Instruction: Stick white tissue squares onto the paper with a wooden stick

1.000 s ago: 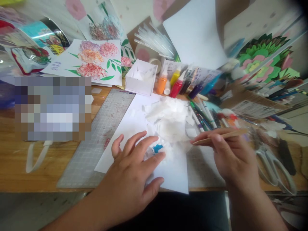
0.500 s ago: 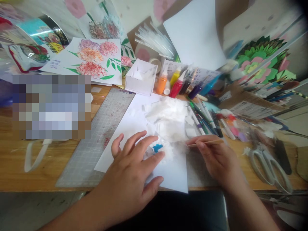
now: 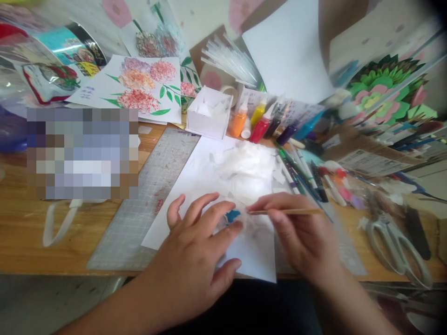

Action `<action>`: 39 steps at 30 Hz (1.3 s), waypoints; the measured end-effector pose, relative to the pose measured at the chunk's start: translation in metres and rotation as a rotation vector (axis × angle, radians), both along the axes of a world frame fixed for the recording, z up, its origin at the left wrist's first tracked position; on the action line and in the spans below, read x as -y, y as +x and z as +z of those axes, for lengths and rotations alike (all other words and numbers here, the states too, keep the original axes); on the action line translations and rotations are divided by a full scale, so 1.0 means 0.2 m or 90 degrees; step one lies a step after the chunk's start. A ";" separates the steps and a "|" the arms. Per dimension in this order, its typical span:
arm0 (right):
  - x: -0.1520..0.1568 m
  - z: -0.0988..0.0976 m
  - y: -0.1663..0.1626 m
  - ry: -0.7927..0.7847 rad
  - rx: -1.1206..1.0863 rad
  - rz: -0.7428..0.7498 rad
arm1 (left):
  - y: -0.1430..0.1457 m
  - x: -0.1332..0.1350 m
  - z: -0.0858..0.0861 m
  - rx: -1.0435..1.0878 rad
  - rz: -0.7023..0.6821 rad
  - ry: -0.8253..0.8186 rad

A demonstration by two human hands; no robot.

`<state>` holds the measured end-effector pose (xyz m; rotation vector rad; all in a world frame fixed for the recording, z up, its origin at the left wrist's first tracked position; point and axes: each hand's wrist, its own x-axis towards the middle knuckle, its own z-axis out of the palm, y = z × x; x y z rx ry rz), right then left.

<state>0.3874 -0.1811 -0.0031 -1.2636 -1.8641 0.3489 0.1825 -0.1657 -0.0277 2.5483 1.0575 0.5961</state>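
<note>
While pinched in right hand (image 3: 301, 235), wooden stick (image 3: 296, 211) crosswise, tip leftward.

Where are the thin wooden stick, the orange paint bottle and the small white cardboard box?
thin wooden stick (image 3: 296, 211): head view, middle of its bare shaft.
orange paint bottle (image 3: 239, 124): head view, on its body.
small white cardboard box (image 3: 206, 125): head view, on its front wall.

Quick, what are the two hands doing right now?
Left hand: open, fingers spread, resting flat on the white paper.
Right hand: closed, holding a thin wooden stick.
</note>
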 end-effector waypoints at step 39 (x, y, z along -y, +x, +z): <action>0.04 -0.13 0.17 0.074 -0.196 -0.089 | 0.02 0.00 -0.01 0.029 0.019 0.002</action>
